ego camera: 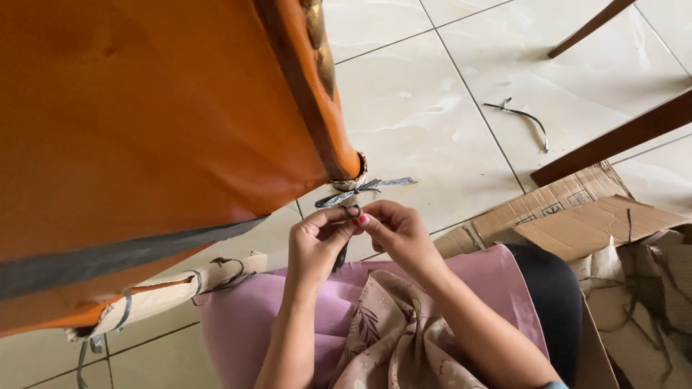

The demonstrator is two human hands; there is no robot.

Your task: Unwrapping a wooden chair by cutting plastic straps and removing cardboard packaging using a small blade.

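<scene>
Both hands work at the grey plastic strap (364, 189) knotted round the paper-wrapped leg end (351, 175) of the orange-wrapped furniture piece (144, 122), near the scene's middle. The left hand (317, 241) and right hand (396, 230) each have fingertips pinched together on the strap's hanging tail. The step looks like loosening the knot; it calls for a firm, steady pull. Fingers hide the strap's lower part.

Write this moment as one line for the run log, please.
left hand: pinching grey strap | right hand: pinching same strap | strap: tied round wrapped leg tip of orange furniture | floor: loose strap piece
</scene>
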